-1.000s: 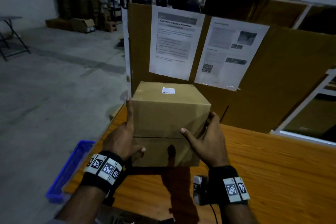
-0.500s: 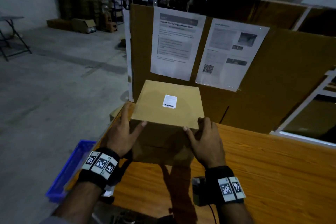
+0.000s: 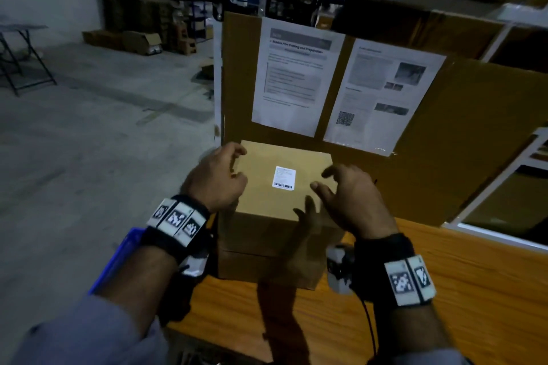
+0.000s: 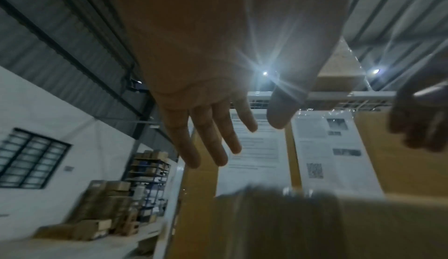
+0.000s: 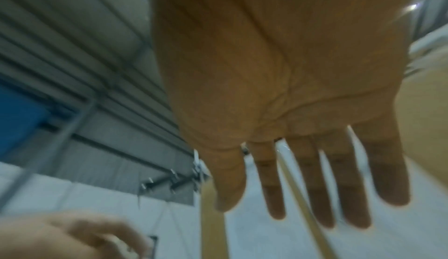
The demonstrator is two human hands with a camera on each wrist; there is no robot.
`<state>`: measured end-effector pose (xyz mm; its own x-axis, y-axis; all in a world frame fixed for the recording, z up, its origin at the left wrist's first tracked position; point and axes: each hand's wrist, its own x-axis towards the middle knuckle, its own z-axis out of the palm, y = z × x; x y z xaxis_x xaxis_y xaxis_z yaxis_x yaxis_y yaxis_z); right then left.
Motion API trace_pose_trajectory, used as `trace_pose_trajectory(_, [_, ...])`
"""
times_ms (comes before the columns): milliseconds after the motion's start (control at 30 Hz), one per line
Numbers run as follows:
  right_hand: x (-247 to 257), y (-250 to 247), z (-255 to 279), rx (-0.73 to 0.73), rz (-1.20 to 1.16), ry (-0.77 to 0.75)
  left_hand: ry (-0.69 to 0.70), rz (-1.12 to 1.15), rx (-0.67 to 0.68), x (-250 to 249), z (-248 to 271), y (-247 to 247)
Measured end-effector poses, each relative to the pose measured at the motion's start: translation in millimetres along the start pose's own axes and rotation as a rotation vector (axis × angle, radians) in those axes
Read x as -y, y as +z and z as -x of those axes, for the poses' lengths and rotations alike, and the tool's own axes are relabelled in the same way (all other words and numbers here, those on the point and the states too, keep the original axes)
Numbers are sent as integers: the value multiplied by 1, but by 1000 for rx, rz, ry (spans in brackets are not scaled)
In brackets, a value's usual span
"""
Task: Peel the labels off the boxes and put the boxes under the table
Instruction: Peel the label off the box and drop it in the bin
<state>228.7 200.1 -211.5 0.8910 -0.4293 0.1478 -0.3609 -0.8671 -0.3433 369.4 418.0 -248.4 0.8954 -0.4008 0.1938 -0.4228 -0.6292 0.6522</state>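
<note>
A cardboard box (image 3: 281,216) is seen standing on the wooden counter (image 3: 444,290), between the two hands and slightly below them. A white barcode label (image 3: 284,177) is stuck on the box's top face, midway between the hands. The left hand (image 3: 218,176) is held over the box's left top edge, fingers loosely spread and nothing gripped. The right hand (image 3: 350,195) is held over the right top edge, likewise spread and empty. Beyond the fingertips, two printed sheets (image 3: 296,77) are fixed to a cardboard panel (image 3: 459,133). A blue bin (image 3: 118,258) is seen beneath the left wrist.
</note>
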Motion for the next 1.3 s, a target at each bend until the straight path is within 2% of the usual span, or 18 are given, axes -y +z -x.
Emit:
trace_pose_trajectory(33, [7,-6,-11,-16,-23,-45,-2,19,40,-7,-9,2])
trace_pose_trajectory(100, [19,-8,-38,-24,-85,-92,-51,26,210,-19,-24,8])
trace_pose_trajectory(200, [27,6,-72,82,-102,-65,-117,-34,427,-27,-37,20])
trace_pose_trajectory(333, [20,37,-97,195,81,-57,-91,-319,546,-14,-46,29])
trace_pose_trajectory(467, [9,51,-109,207,90,-37,-52,-374,616,-2,-52,29])
trace_pose_trajectory(633, [2,56,-114,259,153,-73,-53,-464,655,2,-57,33])
trace_pose_trajectory(767, [7,59,-110,242,194,-98,-61,-435,683,-2,-56,30])
trace_pose_trajectory(1067, [9,58,-107,232,135,-45,-23,-364,698,3,-56,34])
trace_pose_trajectory(1300, [18,60,-110,206,280,-53,19,-310,673,7,-48,35])
